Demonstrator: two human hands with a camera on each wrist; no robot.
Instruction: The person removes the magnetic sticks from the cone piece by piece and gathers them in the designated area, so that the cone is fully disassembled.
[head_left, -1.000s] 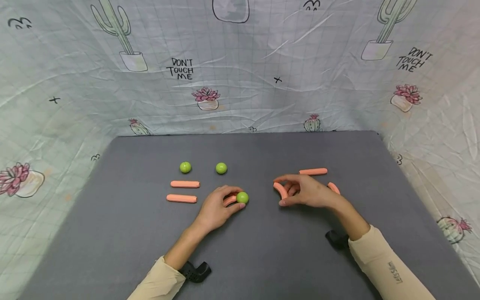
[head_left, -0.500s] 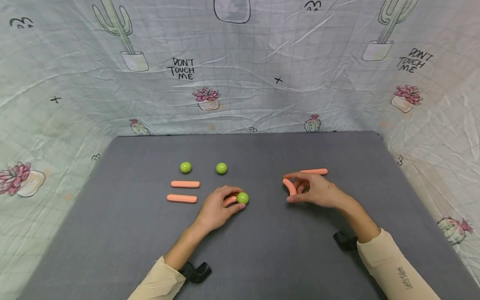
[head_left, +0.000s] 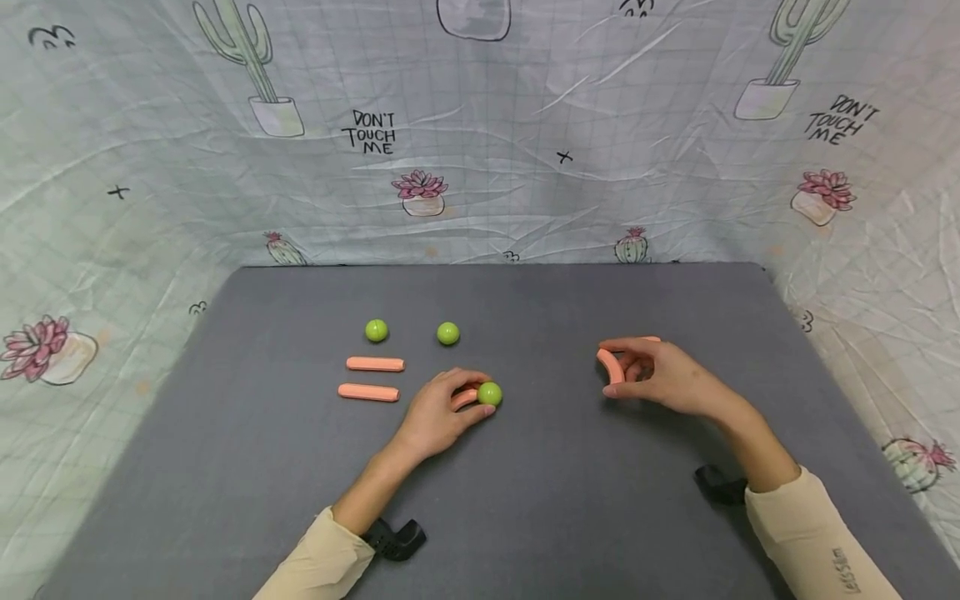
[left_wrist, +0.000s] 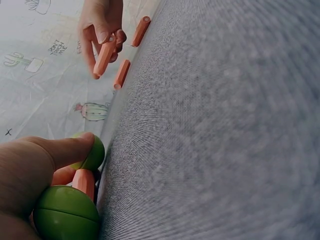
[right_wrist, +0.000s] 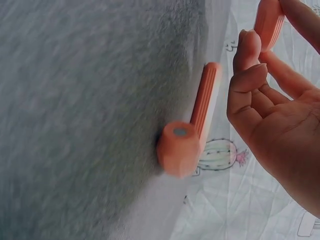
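Observation:
My left hand (head_left: 441,414) pinches a green ball (head_left: 490,394) between thumb and fingertips, low over the grey table. Behind that ball, inside the grip, shows a curved orange stick (head_left: 465,399). A second green ball (left_wrist: 65,212) appears near the palm in the left wrist view; the head view hides it. My right hand (head_left: 675,377) holds another curved orange stick (head_left: 611,367) by its ends, between thumb and index finger. Below it in the right wrist view lie a straight orange stick (right_wrist: 206,100) and another stick (right_wrist: 179,155) seen end-on. The right hand mostly hides both from the head camera.
Two green balls, one at the left (head_left: 377,330) and one nearer the middle (head_left: 448,333), lie toward the back of the grey table (head_left: 525,517). Two straight orange sticks, an upper (head_left: 375,364) and a lower (head_left: 368,392), lie left of my left hand. A printed cloth (head_left: 510,200) surrounds the table.
My right hand has moved to the right with the curved orange stick, away from the left hand. The left hand keeps its place and its hold on the green ball.

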